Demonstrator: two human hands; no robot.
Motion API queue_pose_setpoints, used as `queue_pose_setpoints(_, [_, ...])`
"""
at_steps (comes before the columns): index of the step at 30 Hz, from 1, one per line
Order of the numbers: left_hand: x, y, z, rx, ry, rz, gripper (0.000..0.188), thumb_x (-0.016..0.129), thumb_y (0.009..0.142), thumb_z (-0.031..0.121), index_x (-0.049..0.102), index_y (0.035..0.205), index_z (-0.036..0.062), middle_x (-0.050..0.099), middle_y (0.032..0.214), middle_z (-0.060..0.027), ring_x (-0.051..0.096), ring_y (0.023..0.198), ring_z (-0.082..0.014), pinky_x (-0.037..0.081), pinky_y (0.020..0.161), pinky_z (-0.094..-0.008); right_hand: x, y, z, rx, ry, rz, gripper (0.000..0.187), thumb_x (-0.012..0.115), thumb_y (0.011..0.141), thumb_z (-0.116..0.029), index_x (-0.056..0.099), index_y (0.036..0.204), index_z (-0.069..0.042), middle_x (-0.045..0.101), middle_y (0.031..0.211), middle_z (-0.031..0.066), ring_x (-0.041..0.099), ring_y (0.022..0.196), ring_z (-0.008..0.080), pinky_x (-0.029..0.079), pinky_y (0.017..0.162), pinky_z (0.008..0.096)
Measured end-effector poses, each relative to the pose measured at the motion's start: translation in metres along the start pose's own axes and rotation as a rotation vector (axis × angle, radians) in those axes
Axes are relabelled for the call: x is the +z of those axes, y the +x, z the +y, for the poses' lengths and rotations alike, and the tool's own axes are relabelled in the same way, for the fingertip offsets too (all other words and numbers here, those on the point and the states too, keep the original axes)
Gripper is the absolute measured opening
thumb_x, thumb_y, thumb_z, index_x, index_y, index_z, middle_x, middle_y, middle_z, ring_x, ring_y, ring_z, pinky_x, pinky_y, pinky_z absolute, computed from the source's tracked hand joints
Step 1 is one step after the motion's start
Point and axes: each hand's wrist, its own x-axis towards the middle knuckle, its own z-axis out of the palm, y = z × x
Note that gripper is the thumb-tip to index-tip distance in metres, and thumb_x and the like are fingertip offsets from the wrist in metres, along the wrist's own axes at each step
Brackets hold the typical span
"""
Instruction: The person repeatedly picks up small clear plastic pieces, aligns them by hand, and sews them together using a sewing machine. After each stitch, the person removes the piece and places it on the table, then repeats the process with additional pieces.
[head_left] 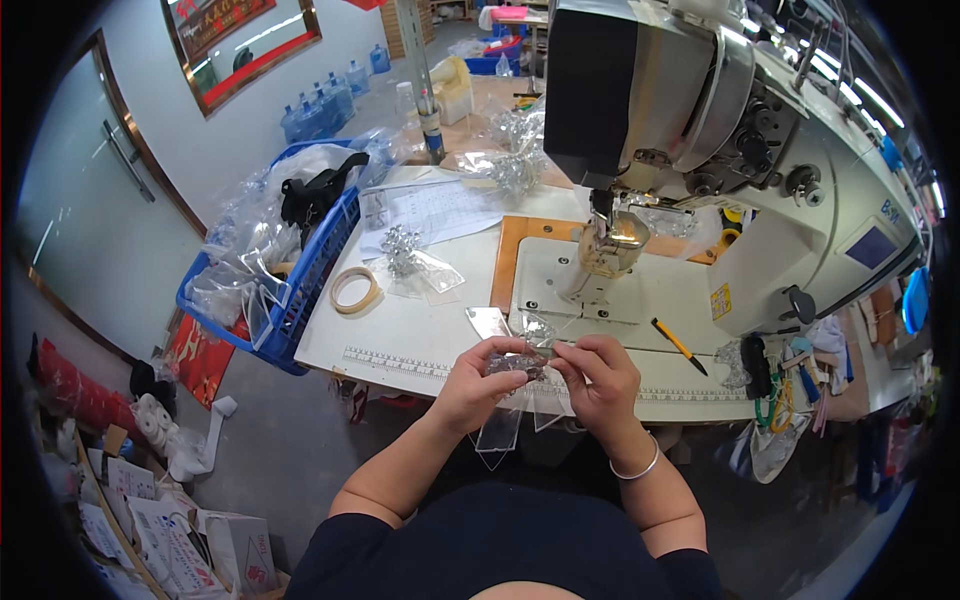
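Note:
My left hand (478, 386) is closed round a bundle of small clear plastic pieces with silvery bits (515, 367), close to the table's front edge. Opposite it, my right hand (604, 384) pinches the bundle's other side between thumb and fingertips. Clear flat plastic pieces (498, 432) with thin edging dangle below the hands, and a shiny clear piece (487, 321) sticks out above them. Just beyond stands a sewing machine (605, 255) on a white table (420, 350). How the pieces join between my fingers is too small to tell.
A tape roll (372, 291) and a heap of silvery pieces (402, 250) lie left of the machine, near paper sheets (450, 212). A yellow pen (678, 344) lies at right. The blue basket (318, 262) at left holds plastic bags. Cords and tools (785, 385) crowd the right edge.

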Motion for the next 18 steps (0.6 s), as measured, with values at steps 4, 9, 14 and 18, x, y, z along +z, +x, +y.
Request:
queue_pose_setpoints(4, [0.012,-0.002,0.006,0.319,0.499,-0.016,0.026,0.062,0.081,0.0,0.058,0.106,0.0019,0.06,0.107,-0.011,0.059,0.101,-0.0208,0.05,0.085,-0.0306,-0.016,-0.003,0.0,0.104,0.215,0.117,0.018,0.071,0.075,-0.007,0.066,0.092,-0.003,0.056,0.083,0.0087,0.057,0.066,0.0183,0.048,0.056,0.0264])
queue_pose_setpoints(9, [0.007,0.006,0.046,1.16,1.693,-0.407,0.012,0.064,0.073,0.005,0.064,0.085,0.0062,0.06,0.103,-0.0082,0.059,0.103,-0.0275,0.054,0.081,-0.0347,-0.065,0.007,-0.013,0.107,0.174,0.339,0.02,0.069,0.078,-0.007,0.064,0.095,0.001,0.056,0.084,0.0108,0.058,0.071,0.0179,0.049,0.06,0.0271])
queue_pose_setpoints(14, [0.016,0.01,0.054,1.305,1.723,-0.519,0.014,0.067,0.069,0.005,0.061,0.082,0.0073,0.059,0.103,-0.0057,0.059,0.104,-0.0251,0.054,0.084,-0.0347,-0.065,0.006,-0.022,0.118,-0.028,-0.17,0.021,0.076,0.07,-0.015,0.07,0.09,-0.01,0.058,0.08,0.0041,0.057,0.064,0.0182,0.046,0.053,0.029])
queue_pose_setpoints(18, [0.017,0.006,0.051,1.326,1.708,-0.518,0.016,0.068,0.068,0.004,0.06,0.081,0.0074,0.058,0.104,-0.0049,0.06,0.103,-0.024,0.055,0.085,-0.0344,-0.061,0.001,-0.016,0.242,0.004,-0.291,0.019,0.074,0.072,-0.008,0.07,0.091,-0.008,0.058,0.079,0.0049,0.057,0.064,0.0179,0.045,0.056,0.0268])
